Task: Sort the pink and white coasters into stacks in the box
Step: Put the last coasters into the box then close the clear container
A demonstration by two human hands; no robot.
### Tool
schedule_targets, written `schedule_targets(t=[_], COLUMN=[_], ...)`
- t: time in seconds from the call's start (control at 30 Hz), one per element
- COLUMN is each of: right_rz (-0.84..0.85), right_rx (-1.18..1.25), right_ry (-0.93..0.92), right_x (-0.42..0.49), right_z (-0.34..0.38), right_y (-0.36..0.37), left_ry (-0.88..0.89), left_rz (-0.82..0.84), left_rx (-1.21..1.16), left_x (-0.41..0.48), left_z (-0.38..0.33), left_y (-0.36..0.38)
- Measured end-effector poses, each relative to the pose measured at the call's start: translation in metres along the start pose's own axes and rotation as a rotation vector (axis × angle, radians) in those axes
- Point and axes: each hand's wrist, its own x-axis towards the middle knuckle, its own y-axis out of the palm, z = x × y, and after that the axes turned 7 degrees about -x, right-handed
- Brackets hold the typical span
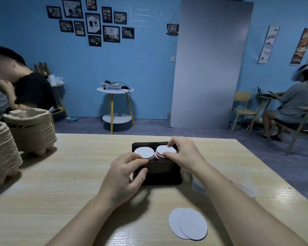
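A black box stands in the middle of the wooden table. Two stacks of round coasters stand side by side in it. The left stack shows a white top. The right stack has a white top and pink edges. My left hand grips the box's near left corner, with its fingers over the rim against the left stack. My right hand pinches the right stack at its top, thumb on the near side, fingers on the far side. Two overlapping white coasters lie on the table near me.
Two tall piles of pulp cup trays stand at the table's left edge. A clear plastic bag lies right of the box. One person sits at the far left, another at a desk at the far right. A white round side table stands by the blue wall.
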Motion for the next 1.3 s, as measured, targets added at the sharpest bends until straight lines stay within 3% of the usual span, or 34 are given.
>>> schedule_targets(t=[0.2, 0.33, 0.5, 0.8, 0.97, 1.3], right_rz=[-0.074, -0.118, -0.026, 0.167, 0.209, 0.082], right_rx=[-0.014, 0.100, 0.118, 0.039, 0.006, 0.072], right_ry=[-0.051, -0.139, -0.237, -0.195, -0.121, -0.076], right_x=[-0.023, -0.069, -0.139, -0.200, -0.205, -0.205], right_z=[0.011, 0.021, 0.011, -0.014, -0.017, -0.020], right_y=[-0.013, -0.032, -0.040, -0.038, -0.033, -0.037], left_ry=[0.077, 0.142, 0.114, 0.034, -0.005, -0.006], left_rz=[0.036, 0.096, 0.354, 0.492, 0.466, 0.343], left_rx=[0.147, 0.103, 0.080, 0.041, 0.008, 0.016], left_x=[-0.002, -0.007, -0.024, -0.056, -0.058, -0.062], left_z=[-0.012, -0.034, -0.062, -0.084, -0.087, -0.086], left_y=[-0.004, -0.001, 0.019, 0.034, 0.033, 0.026])
